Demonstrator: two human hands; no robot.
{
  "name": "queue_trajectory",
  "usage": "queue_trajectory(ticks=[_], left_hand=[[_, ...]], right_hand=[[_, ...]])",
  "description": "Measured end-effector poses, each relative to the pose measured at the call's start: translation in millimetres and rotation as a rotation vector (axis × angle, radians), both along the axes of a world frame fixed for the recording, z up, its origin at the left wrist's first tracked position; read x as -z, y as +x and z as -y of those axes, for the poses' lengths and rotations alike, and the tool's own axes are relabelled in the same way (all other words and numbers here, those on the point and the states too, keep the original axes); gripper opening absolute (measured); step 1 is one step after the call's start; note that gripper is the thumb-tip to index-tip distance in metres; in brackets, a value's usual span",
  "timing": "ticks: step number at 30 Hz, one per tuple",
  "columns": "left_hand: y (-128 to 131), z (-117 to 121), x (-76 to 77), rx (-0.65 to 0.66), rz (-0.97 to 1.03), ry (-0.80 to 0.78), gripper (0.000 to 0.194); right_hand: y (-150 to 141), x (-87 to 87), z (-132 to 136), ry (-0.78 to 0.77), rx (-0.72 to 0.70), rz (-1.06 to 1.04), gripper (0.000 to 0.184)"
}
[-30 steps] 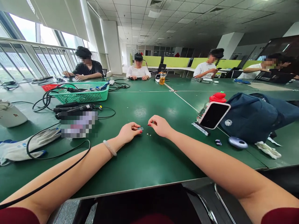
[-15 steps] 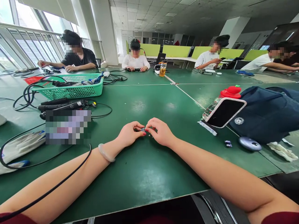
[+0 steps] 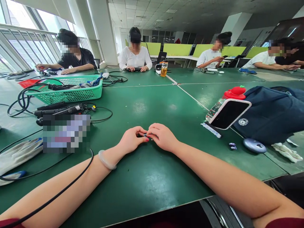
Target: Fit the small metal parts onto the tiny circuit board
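Observation:
Over the middle of the green table point(image 3: 147, 107), my left hand point(image 3: 133, 139) and my right hand point(image 3: 162, 136) meet with their fingertips together. Between them is a tiny dark and whitish thing point(image 3: 145, 135), mostly covered by the fingers and too small to name. Thumb and forefinger of my left hand pinch it from the left. From the right, my right hand closes on it, its fingers bent and bunched. A pale bangle point(image 3: 106, 161) circles my left wrist, and a black cable runs over that forearm.
A green basket point(image 3: 65, 95) with cables, black devices point(image 3: 63, 110) and gloves point(image 3: 22, 150) lie left. Right are a phone point(image 3: 230, 114) leaning on a red-lidded bottle point(image 3: 235, 92), a dark blue bag point(image 3: 268, 117), a rounded purple device point(image 3: 254, 146) and small purple pieces point(image 3: 232, 146). Several people sit beyond.
The view has shifted slightly. My fingers have come a little closer round the tiny thing, which shows less. The person opposite sits more upright.

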State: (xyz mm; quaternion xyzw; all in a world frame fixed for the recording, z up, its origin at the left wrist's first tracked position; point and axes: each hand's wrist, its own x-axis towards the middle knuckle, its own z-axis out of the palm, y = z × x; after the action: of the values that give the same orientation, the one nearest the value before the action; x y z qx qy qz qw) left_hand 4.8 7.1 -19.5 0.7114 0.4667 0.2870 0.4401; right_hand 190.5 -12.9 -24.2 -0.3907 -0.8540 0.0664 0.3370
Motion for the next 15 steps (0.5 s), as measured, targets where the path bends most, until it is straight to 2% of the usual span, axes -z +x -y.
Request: queue_trajectory(ticks=[6, 11, 15], left_hand=[[0.6, 1.2, -1.4, 0.026, -0.046, 0.003, 0.024], [0.6, 1.0, -4.5, 0.005, -0.073, -0.012, 0.027], [0.4, 0.8, -6.7, -0.007, -0.094, -0.003, 0.029]], right_hand=[[4.4, -0.8, 1.5, -0.030, -0.003, -0.012, 0.013], [20.5, -4.8, -0.1, -0.223, 0.082, -0.002, 0.020], [31.8, -6.8, -3.5, -0.386, 0.084, 0.042, 0.016]])
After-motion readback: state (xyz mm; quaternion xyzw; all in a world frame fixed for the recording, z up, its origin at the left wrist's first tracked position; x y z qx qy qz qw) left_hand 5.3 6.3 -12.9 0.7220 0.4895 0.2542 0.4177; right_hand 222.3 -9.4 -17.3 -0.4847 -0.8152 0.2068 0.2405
